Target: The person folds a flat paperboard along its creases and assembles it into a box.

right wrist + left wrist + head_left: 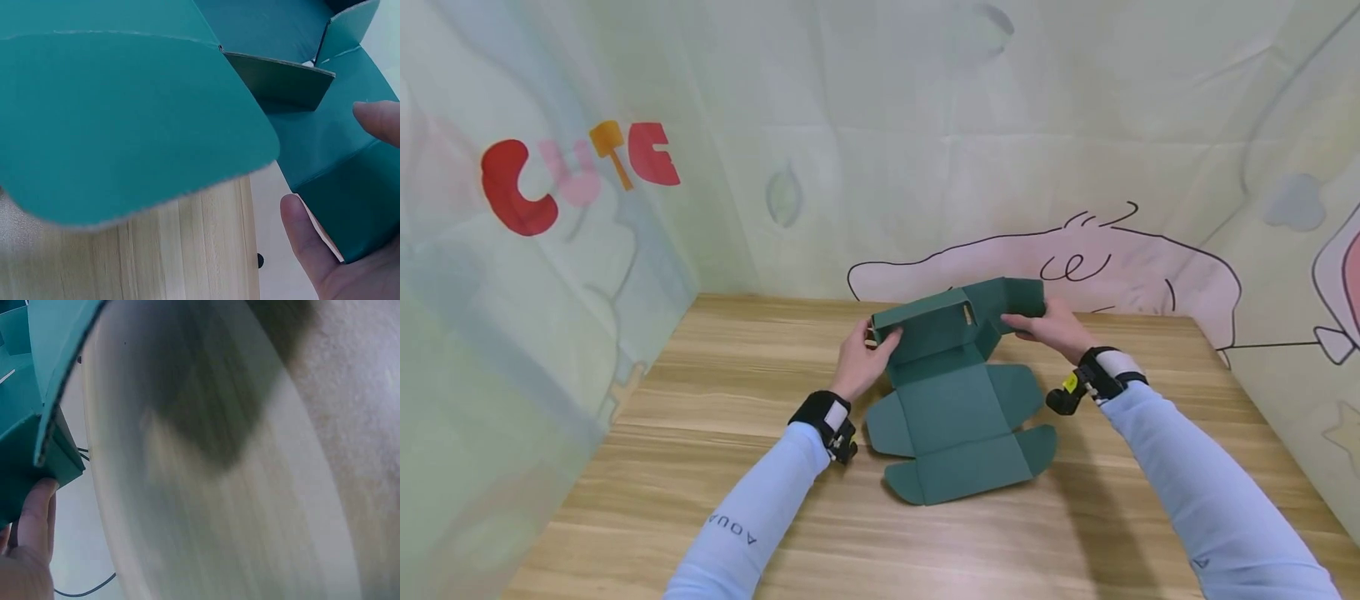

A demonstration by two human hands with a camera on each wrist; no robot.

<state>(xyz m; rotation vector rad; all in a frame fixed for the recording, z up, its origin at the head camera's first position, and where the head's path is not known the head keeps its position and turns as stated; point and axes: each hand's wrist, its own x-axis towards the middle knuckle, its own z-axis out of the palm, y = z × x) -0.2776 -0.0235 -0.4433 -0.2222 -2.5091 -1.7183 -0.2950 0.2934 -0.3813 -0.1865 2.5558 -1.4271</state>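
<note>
A green cardboard box (955, 408), partly unfolded, lies on the wooden table. Its far part stands up as a shallow tray with a small slot, while the near panels and rounded side flaps spread flat. At the left end of the raised part, my left hand (861, 362) grips the folded wall, thumb on the inner side. My right hand (1060, 329) holds the long double-creased flap at the right between thumb and fingers. The left wrist view shows left fingertips against the folded corner (62, 462). In the right wrist view, a broad rounded flap (137, 125) fills the front.
The wooden table (737, 358) extends around the box on both sides and in front. Behind it hangs a printed cloth backdrop (880, 167) with cartoon drawings, and similar cloth walls flank the left and right. Both wrists carry strapped cameras.
</note>
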